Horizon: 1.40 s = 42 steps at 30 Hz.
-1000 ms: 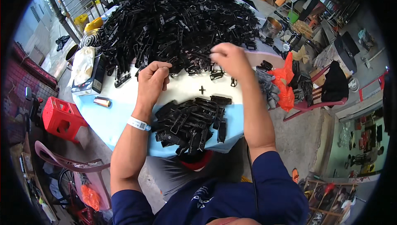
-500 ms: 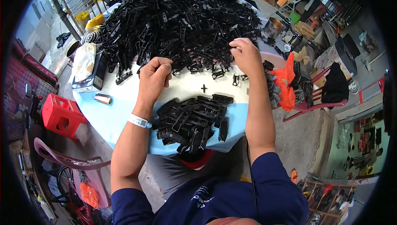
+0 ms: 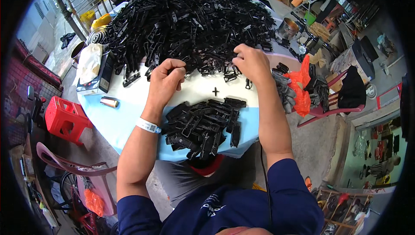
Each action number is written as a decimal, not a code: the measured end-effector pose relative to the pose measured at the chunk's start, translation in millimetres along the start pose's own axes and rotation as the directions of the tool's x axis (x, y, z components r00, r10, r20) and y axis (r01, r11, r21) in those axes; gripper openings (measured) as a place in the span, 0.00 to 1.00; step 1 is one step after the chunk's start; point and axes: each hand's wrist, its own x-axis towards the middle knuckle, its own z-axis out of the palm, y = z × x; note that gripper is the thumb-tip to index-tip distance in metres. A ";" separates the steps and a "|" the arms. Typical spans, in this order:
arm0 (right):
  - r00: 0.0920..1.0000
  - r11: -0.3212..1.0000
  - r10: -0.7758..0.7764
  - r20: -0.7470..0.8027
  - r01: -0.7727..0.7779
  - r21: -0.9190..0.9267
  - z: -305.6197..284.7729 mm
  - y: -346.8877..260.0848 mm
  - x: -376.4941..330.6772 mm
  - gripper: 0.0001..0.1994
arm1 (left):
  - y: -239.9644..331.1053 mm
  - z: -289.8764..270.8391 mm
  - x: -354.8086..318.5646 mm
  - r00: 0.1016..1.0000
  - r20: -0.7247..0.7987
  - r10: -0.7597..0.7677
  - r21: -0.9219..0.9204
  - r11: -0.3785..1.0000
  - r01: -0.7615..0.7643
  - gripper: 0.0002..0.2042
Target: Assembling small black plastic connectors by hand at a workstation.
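I see both hands at the near edge of the big heap of black plastic parts [image 3: 186,14]. Left hand [image 3: 166,79] curled, knuckles up; right hand [image 3: 250,62] fingering loose pieces. Smaller pile [image 3: 203,124] lies between my forearms on the worktop [image 3: 129,105].

Sitting on the table [image 3: 129,105]: big pile of plastic parts [image 3: 186,19] at the far edge, small pile [image 3: 203,124] at the near edge, box [image 3: 101,73] and small can [image 3: 109,102] at the left edge, gloves [image 3: 283,90] hanging over the right edge.
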 end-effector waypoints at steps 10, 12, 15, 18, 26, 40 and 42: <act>0.935 0.473 -0.294 -0.200 0.324 0.820 13.2 -52.7 -15.4 0.17 | -3.4 3.9 -3.9 0.970 0.217 -0.108 0.102 0.991 0.088 0.15; 0.873 0.451 -0.400 -0.279 0.452 0.769 12.3 -68.0 -19.3 0.17 | -2.9 3.1 -3.7 0.963 0.242 -0.122 0.072 0.992 0.108 0.14; 0.833 0.552 -0.459 -0.308 0.539 0.636 11.5 -72.9 -20.6 0.17 | -2.6 2.1 -2.9 0.960 0.262 -0.102 0.035 0.995 0.096 0.13; 0.810 0.562 -0.500 -0.306 0.572 0.597 14.7 -74.9 -20.1 0.18 | -3.8 1.0 -2.5 0.957 0.276 -0.088 0.007 0.996 0.090 0.13; 0.784 0.574 -0.569 -0.250 0.596 0.561 18.5 -68.4 -16.3 0.16 | -1.1 0.4 -3.6 0.958 0.270 -0.100 -0.015 0.994 0.108 0.16; 0.982 0.514 -0.168 -0.082 0.158 0.843 28.2 -41.2 -1.0 0.11 | -9.0 0.4 -3.3 0.951 0.299 -0.085 -0.004 0.996 0.090 0.14; 0.968 0.755 -0.050 -0.247 0.198 0.625 29.2 -16.4 11.2 0.10 | -10.4 0.5 -4.5 0.900 0.436 0.011 0.094 0.994 -0.058 0.06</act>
